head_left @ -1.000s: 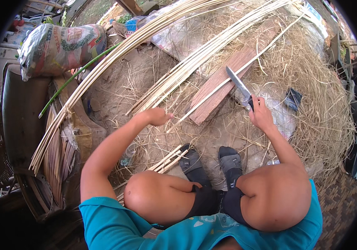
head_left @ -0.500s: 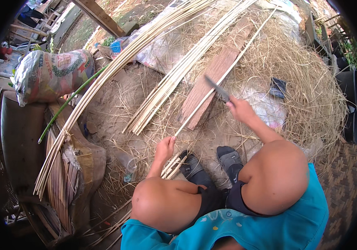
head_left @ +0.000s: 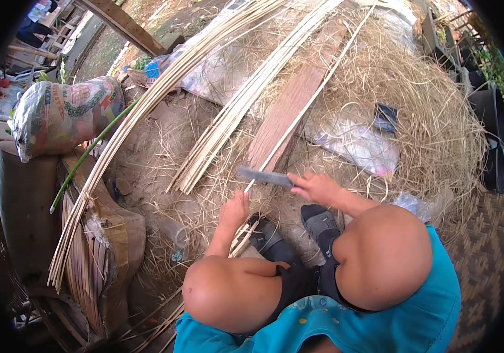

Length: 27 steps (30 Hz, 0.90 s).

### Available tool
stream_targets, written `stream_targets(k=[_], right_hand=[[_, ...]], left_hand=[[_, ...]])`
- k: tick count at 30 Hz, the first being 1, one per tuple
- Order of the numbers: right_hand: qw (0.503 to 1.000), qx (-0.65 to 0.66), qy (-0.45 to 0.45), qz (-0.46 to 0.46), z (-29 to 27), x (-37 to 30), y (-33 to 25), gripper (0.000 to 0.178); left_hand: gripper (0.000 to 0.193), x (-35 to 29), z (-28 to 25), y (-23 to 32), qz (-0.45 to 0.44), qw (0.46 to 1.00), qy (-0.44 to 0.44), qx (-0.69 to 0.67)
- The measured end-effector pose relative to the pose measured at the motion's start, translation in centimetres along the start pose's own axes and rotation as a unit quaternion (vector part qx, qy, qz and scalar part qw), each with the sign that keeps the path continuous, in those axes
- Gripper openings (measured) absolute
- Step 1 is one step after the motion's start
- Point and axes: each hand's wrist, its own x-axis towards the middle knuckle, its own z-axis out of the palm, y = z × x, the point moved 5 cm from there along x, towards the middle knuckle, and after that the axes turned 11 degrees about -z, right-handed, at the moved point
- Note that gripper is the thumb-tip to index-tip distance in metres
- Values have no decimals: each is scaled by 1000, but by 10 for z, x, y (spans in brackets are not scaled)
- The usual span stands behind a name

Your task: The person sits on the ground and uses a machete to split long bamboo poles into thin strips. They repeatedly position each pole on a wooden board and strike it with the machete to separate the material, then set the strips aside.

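My left hand (head_left: 235, 209) is closed around the near end of a long, pale bamboo strip (head_left: 305, 112), which slants away to the far right. Beneath the strip lies a brown wooden board (head_left: 290, 112). In my right hand (head_left: 316, 189) is a knife (head_left: 265, 176) with a broad grey blade, its fingers wrapped round the handle. The blade crosses the strip just beyond my left hand, near the board's close end. Left of the board, a bundle of pale split strips (head_left: 228, 129) rests on the ground.
A longer tied bundle of strips (head_left: 123, 138) leans over a wooden block (head_left: 125, 226) at left, beside a green stalk (head_left: 93, 150) and a stuffed sack (head_left: 69, 112). Heaped shavings (head_left: 434, 129) spread at right. A dark bin (head_left: 488, 126) and a woven mat (head_left: 487, 247) lie beyond.
My right hand has drawn the knife along the strip toward me, from midway up the board to close by my left hand. My left hand keeps its hold. The whole view has shifted slightly.
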Motion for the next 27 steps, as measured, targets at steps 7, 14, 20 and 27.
stream_targets(k=[7,14,20,27], right_hand=[[945,-66,153,280,-125,-21,142,32],[996,-15,26,87,-34,6,33,38],[968,9,122,218,-94,14,116,34],[997,-12,41,69,-26,-10,43,44]], left_hand=[[52,2,11,-33,-32,980,-127,-151],[56,-20,3,-45,-41,991,-76,-103],[54,-14,8,-45,-67,986,-79,-130],[45,-53,-8,-40,-53,993,-24,104]])
